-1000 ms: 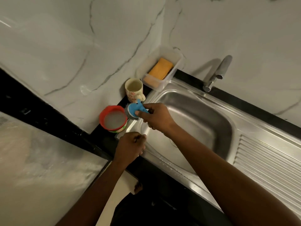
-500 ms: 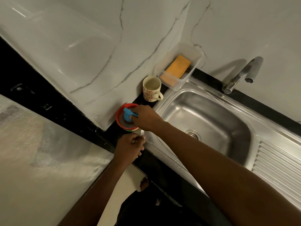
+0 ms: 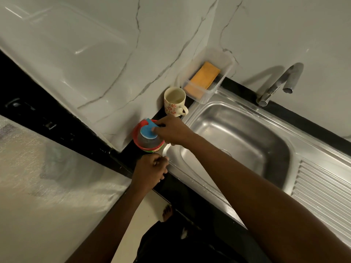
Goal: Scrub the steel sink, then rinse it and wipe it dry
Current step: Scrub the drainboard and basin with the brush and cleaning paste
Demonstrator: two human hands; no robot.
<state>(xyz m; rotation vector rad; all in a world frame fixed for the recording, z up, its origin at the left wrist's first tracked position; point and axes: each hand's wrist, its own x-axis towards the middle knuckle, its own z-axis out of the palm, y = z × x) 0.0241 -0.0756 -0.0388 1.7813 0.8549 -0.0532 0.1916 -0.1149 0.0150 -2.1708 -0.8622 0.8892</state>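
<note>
Tipped up since 0.5 s ago: scrubber [image 3: 149,130], blue disc showing, over red tub [image 3: 136,135]. Rt of tub, steel sink [image 3: 209,112]: in black counter [image 3: 237,88], shiny, ribbed drainboard [image 3: 322,186] on rt. R hand [image 3: 171,130] pinches scrubber; L hand [image 3: 150,170] curled at sink's front-left corner.

We see a brushed steel sink [image 3: 247,130], glossy. Behind it: polished marble-look wall [image 3: 95,54], clear plastic tray [image 3: 212,88]. Left of it: glazed ceramic mug [image 3: 173,103], red plastic tub [image 3: 138,143], blue plastic scrubber [image 3: 147,130].
</note>
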